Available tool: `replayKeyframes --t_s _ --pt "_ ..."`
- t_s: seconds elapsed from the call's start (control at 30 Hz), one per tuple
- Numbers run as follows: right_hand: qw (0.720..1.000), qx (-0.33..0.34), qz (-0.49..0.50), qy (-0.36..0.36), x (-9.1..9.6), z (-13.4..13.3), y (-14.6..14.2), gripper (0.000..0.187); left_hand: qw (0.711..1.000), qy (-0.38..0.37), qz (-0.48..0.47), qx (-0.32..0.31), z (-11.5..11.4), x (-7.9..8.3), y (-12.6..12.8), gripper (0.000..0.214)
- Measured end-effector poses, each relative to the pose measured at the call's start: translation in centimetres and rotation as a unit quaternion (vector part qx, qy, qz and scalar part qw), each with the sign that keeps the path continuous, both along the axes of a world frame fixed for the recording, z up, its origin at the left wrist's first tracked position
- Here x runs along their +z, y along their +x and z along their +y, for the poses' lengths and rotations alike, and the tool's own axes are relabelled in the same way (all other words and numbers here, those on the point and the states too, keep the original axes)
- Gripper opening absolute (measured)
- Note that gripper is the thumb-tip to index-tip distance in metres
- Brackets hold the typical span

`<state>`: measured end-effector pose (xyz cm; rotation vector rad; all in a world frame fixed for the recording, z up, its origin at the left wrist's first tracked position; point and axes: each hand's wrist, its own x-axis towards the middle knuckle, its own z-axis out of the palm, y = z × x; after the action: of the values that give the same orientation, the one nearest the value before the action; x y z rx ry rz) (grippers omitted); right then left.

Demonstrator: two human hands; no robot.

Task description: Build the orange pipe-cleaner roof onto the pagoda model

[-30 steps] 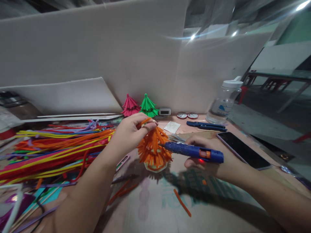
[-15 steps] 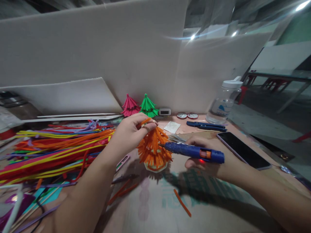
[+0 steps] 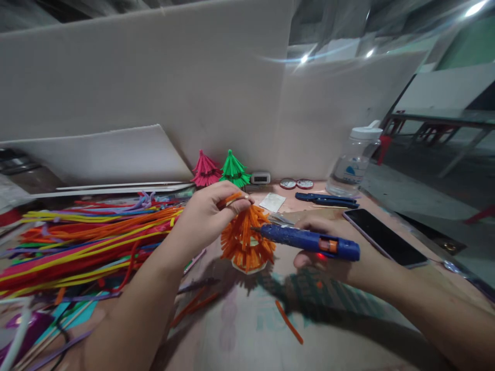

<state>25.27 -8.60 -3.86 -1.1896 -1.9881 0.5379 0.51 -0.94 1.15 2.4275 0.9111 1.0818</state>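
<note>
An orange pipe-cleaner tree [image 3: 247,250] stands upright on a pale polygonal base, its tiers of short orange pieces fanning outward. At its tip, the closed fingers of my left hand [image 3: 216,208] pinch the top, and a bit of orange pipe cleaner shows between thumb and forefinger. My right hand [image 3: 320,229] is wrapped round a blue glue gun [image 3: 309,241], which has a red light glowing beneath it. The gun's nozzle points left and meets the right side of the tree's upper tier; whether it touches cannot be made out.
Colourful pipe cleaners [image 3: 96,245] pile up on the left. Behind stand a pink tree [image 3: 206,170] and a green tree [image 3: 234,169]. On the right are a water bottle [image 3: 351,165], a phone [image 3: 382,238] and a dark blue tool [image 3: 327,200]. Orange scraps [image 3: 289,323] lie in front.
My left fingers stay on the tree's top and the glue gun stays against its side. The whole view has shifted slightly; otherwise little differs.
</note>
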Motion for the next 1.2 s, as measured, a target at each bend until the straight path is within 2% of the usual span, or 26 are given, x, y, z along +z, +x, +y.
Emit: replayKeyframes --t_s 0.2,0.37,0.53,0.7,0.9,1.2 --pt "1.000 -0.001 -0.014 0.000 0.2 -0.1 0.0 0.036 1.000 0.001 0.002 0.004 -0.3 0.2 0.1 0.016" --pt "0.998 -0.006 -0.020 0.062 -0.5 0.3 0.4 0.039 1.000 0.000 0.006 0.013 -0.5 0.3 0.3 0.017" --pt "0.998 -0.022 -0.023 0.046 -0.1 0.1 0.1 0.039 1.000 0.002 0.004 0.010 -0.5 0.3 0.4 0.016" --pt "0.998 -0.004 -0.016 0.061 -0.3 0.2 0.4 0.042 1.000 0.004 0.005 0.007 -0.7 0.3 0.3 0.017" --pt "0.996 -0.010 -0.032 0.077 -0.2 0.0 0.6 0.036 1.000 0.002 0.002 0.003 -0.8 0.3 0.4 0.017" --pt "0.999 0.032 0.029 0.018 1.4 -0.4 0.2 0.039 0.999 -0.027 0.012 0.029 0.2 0.2 -0.1 0.021"
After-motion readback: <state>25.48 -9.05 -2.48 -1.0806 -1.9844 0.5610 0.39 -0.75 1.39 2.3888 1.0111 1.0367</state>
